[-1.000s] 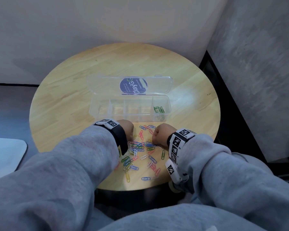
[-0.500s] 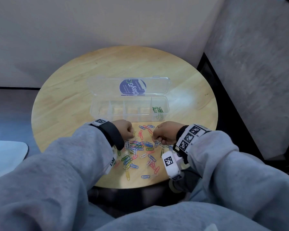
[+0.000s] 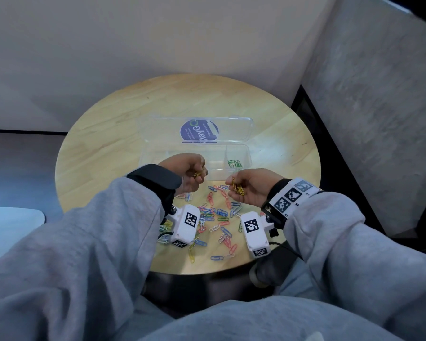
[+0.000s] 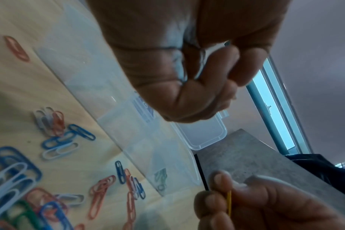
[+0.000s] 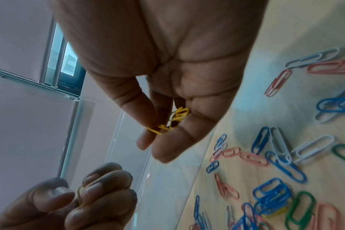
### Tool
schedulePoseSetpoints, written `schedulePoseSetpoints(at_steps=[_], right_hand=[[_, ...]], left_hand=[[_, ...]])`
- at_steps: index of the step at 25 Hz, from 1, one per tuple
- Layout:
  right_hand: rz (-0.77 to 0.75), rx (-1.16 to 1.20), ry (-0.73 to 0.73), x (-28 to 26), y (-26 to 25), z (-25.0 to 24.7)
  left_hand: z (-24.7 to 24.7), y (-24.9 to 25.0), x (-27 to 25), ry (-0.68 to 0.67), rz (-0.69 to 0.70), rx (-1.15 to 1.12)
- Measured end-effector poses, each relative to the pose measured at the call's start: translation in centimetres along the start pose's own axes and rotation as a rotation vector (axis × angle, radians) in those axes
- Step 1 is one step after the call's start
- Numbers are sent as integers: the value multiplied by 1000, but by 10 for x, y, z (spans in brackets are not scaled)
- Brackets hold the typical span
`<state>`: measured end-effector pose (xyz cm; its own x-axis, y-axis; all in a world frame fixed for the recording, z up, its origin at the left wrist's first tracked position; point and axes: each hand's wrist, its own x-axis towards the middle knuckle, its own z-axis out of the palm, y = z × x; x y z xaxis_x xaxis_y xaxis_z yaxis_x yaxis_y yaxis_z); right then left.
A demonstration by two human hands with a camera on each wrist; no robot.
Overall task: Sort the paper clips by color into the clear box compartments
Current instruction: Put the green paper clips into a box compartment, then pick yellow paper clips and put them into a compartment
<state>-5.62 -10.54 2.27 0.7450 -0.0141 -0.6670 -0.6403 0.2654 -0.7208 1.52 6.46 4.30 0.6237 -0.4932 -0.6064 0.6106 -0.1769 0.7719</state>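
I see left hand (image 3: 185,172) pinching yellow clips (image 3: 196,174) mid-frame | right hand (image 3: 252,187) pinching yellow paper clips (image 3: 238,189) | clear box (image 3: 239,156) above

Yellow clips (image 3: 238,190), green clips (image 3: 234,163) — grey sleeves (image 3: 84,242), checkered wrist tags (image 3: 290,196)

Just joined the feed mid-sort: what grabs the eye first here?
Both hands are raised over the round wooden table, the left hand and the right hand each pinching yellow paper clips. Below them lies a scatter of mixed-color clips. Behind, the open clear box holds only green clips, in its right-end compartment.
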Motion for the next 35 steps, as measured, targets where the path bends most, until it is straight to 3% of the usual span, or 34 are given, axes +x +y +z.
schedulePoseSetpoints(at_steps=[7, 13, 19, 24, 27, 30, 32, 35], right_hand=[[-50, 126, -2, 4, -20, 1], [-91, 106, 72, 28, -53, 5], [-111, 67, 85, 48, -59, 11], [-165, -42, 97, 35, -56, 4], [-184, -192, 123, 17, -51, -5], [-163, -479, 147, 4, -34, -19], [-126, -715, 173, 3, -20, -26], [-56, -1027, 177, 3, 1, -28]], left_hand=[[4, 9, 13, 128, 23, -149], [12, 30, 38, 165, 31, -102], [20, 38, 58, 108, 48, -83], [24, 32, 56, 111, 119, 32], [23, 25, 45, 92, 166, 307], [23, 9, 32, 54, 173, 923], [22, -4, 29, 23, 124, 1274], [18, -25, 33, 11, -29, 1557]])
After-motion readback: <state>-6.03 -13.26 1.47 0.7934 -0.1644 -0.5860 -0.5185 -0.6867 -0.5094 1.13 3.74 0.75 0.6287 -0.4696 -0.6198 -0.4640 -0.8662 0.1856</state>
